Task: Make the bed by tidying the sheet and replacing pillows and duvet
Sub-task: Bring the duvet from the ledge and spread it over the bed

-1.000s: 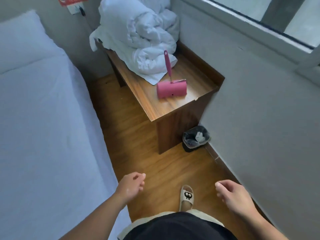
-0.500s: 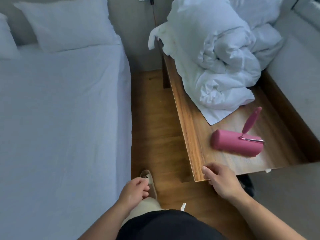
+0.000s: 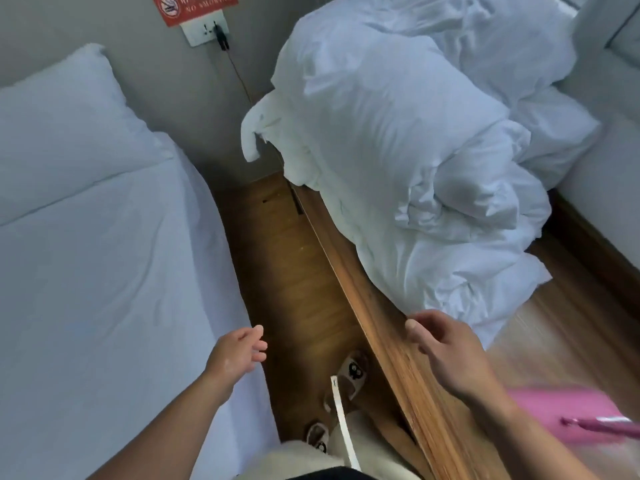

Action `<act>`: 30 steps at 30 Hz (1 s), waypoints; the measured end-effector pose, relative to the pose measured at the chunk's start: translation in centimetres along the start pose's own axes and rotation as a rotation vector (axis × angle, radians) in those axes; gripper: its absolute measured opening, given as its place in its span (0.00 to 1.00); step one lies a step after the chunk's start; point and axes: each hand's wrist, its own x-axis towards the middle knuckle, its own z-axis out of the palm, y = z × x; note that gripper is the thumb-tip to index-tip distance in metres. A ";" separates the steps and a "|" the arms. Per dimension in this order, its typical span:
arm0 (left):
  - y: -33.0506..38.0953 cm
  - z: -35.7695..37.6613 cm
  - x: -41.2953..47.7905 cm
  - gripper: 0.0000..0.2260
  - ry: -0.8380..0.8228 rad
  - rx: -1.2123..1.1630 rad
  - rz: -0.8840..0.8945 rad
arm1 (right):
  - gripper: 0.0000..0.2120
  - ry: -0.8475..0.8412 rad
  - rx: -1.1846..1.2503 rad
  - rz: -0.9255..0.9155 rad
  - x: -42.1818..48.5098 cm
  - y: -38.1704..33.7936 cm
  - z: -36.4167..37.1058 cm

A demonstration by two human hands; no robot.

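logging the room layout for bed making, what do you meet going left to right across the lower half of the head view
bed sheet → left hand → slipper → right hand → pink lint roller

Black top [image 3: 332, 475], cream trousers [image 3: 298, 457] w/ white drawstring [image 3: 341, 410], cartoon-print slippers [image 3: 350, 374].

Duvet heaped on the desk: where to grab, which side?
Likely two-handed from the aisle side: the duvet bulges over the desk edge there, and its flat corner lies just beyond the right hand. The wall closes off its far side.
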 end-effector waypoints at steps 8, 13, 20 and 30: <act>16.1 1.8 8.4 0.08 -0.109 0.179 0.165 | 0.02 0.048 0.155 0.083 9.3 -5.7 -1.5; 27.9 0.5 13.7 0.15 -0.014 0.045 0.348 | 0.07 0.110 0.182 0.092 11.3 -9.4 -5.2; 46.8 -3.8 22.5 0.38 -0.015 -0.198 0.563 | 0.26 0.670 0.125 0.090 17.5 -19.0 -12.3; 65.3 -3.1 35.8 0.61 -0.173 0.521 0.682 | 0.77 0.604 0.056 0.728 28.0 -21.1 -14.6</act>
